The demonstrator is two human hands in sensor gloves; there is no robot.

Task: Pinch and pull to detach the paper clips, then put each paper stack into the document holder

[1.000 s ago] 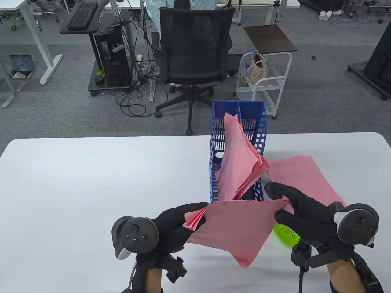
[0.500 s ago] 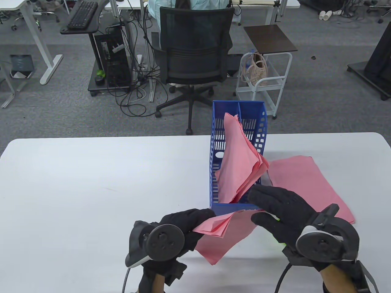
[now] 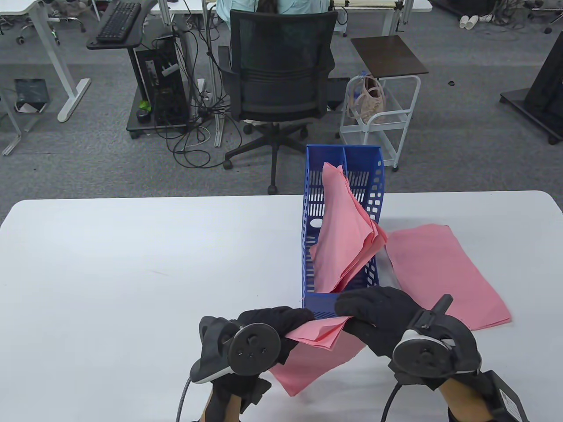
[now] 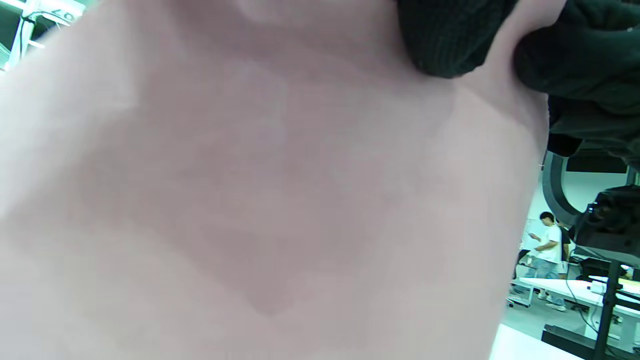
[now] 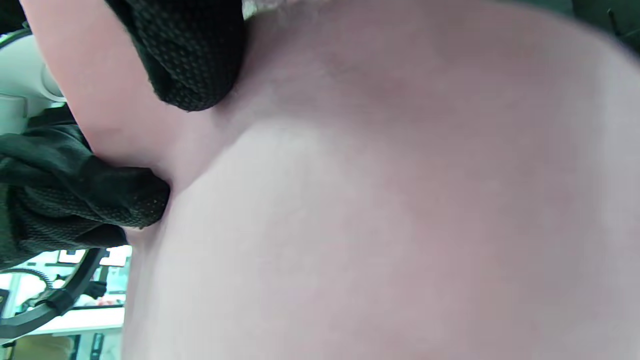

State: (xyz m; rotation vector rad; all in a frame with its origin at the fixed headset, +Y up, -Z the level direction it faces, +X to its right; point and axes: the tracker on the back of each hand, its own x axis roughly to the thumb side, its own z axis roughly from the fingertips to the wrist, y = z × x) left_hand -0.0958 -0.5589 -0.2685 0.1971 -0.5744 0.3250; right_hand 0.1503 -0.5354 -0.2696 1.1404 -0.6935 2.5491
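A pink paper stack (image 3: 314, 351) hangs above the table's near edge, held between both hands. My left hand (image 3: 286, 323) grips its left corner with curled fingers. From the right, my right hand (image 3: 365, 314) closes over the stack's top edge. Pink paper (image 4: 250, 200) fills the left wrist view, and the same paper (image 5: 400, 200) fills the right wrist view under a gloved fingertip (image 5: 190, 60). The blue document holder (image 3: 310, 233) stands mid-table with pink sheets (image 3: 345, 233) leaning inside it. No paper clip shows on the held stack.
Another pink paper stack (image 3: 444, 272) lies flat on the white table (image 3: 132, 263) right of the holder. Beyond the table's far edge stand a black office chair (image 3: 277, 74) and a white cart (image 3: 382, 118).
Both hands have come closer together and toward the near edge, folding the held stack narrower. The right hand slid left over it, hiding the green thing seen on the table before.
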